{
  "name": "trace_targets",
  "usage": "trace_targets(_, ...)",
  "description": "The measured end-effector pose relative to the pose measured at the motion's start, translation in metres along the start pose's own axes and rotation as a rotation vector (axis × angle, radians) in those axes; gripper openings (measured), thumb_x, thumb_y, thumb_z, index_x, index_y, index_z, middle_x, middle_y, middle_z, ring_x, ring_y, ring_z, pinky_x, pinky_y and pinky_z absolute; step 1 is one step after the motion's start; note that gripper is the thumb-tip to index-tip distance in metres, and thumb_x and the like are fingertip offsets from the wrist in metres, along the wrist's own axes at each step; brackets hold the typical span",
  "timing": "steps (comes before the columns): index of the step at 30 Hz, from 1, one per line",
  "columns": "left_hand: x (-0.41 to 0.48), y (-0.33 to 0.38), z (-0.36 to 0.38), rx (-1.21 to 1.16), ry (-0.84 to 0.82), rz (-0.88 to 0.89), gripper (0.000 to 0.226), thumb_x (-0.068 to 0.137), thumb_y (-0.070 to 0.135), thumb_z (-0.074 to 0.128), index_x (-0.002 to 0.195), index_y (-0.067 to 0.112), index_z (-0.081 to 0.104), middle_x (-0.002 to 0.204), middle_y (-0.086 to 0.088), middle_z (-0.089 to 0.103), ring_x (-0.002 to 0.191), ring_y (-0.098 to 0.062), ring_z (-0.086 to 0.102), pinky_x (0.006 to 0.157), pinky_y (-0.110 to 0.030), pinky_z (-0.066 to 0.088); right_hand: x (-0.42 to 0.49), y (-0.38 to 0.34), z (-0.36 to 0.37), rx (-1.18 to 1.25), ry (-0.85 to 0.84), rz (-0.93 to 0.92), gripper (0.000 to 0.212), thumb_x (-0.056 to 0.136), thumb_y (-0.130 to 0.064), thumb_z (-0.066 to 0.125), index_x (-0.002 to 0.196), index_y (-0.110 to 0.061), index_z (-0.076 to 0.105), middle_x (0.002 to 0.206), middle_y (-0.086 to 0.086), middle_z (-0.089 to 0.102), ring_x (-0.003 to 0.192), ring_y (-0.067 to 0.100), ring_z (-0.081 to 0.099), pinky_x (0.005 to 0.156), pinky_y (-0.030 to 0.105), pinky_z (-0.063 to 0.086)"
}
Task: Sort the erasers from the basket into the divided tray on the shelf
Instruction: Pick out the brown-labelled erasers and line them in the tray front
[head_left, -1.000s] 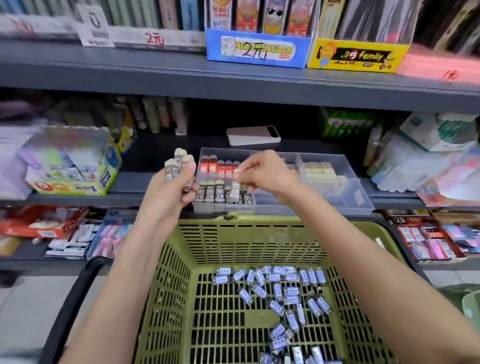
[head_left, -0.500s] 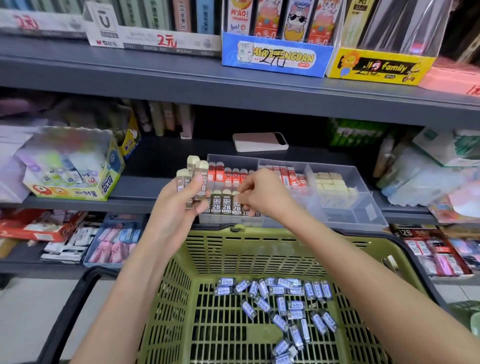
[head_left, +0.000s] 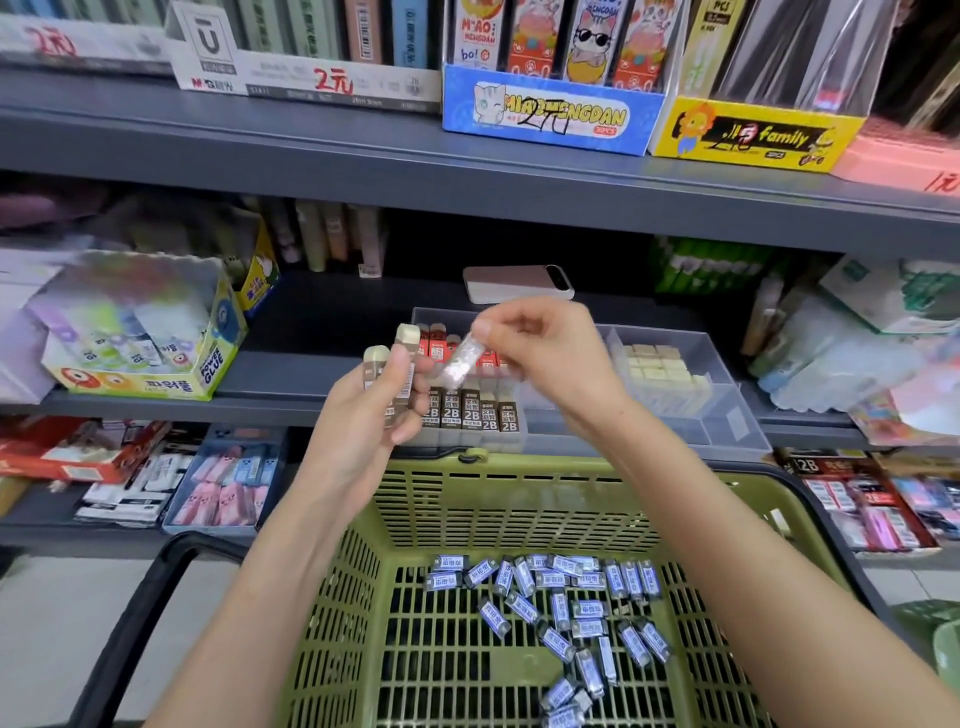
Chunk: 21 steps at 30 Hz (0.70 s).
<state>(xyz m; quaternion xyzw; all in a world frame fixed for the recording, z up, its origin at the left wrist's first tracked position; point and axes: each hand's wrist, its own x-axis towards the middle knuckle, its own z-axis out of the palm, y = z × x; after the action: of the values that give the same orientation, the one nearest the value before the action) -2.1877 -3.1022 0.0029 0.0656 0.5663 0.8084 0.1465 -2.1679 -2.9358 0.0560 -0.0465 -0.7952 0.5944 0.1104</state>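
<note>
In the tray (head_left: 727, 434), brown erasers (head_left: 471, 415) read "2B".

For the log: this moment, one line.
left hand holds brown erasers | right hand pinches blurred eraser | basket holds blue erasers

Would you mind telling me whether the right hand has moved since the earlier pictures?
Yes. Against the divided tray, the right hand has lifted off the front 2B erasers and pinches an eraser above them.

One head-worn camera looks forward and down, close over the basket (head_left: 363, 597), facing the shelf (head_left: 311, 374).
</note>
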Motion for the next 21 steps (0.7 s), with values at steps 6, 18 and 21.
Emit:
trace_targets(6,0.0,0.001,-0.003,0.145,0.126,0.04,0.069,0.075,0.061,0.054,0.104,-0.001,0.064,0.061,0.007,0.049,0.049,-0.003,0.039,0.042,-0.007,0.033,0.01,0.021,-0.017,-0.524,-0.082,0.02,0.01,0.078,-0.025,0.075,0.077,-0.015,0.073,0.076,-0.004,0.069,0.069,0.007,0.058,0.07,0.027,0.047)
trace_targets(18,-0.005,0.002,-0.002,0.235,0.111,0.071,0.05,0.082,0.055,0.052,0.097,0.012,0.072,0.062,0.0,0.041,0.049,-0.004,0.037,0.044,-0.011,0.031,0.008,0.037,-0.011,-0.313,-0.095,0.15,0.015,0.074,-0.019,0.078,0.067,-0.022,0.065,0.065,-0.009,0.066,0.059,-0.003,0.061,0.065,0.016,0.049)
trace_targets(21,-0.005,0.001,-0.002,0.231,0.095,0.087,0.051,0.079,0.052,0.055,0.101,0.008,0.069,0.062,-0.001,0.043,0.046,-0.003,0.037,0.043,-0.011,0.03,0.006,0.04,-0.007,-0.435,-0.068,0.067,0.009,0.075,-0.027,0.077,0.072,-0.021,0.071,0.074,-0.013,0.066,0.073,0.003,0.06,0.075,0.025,0.048)
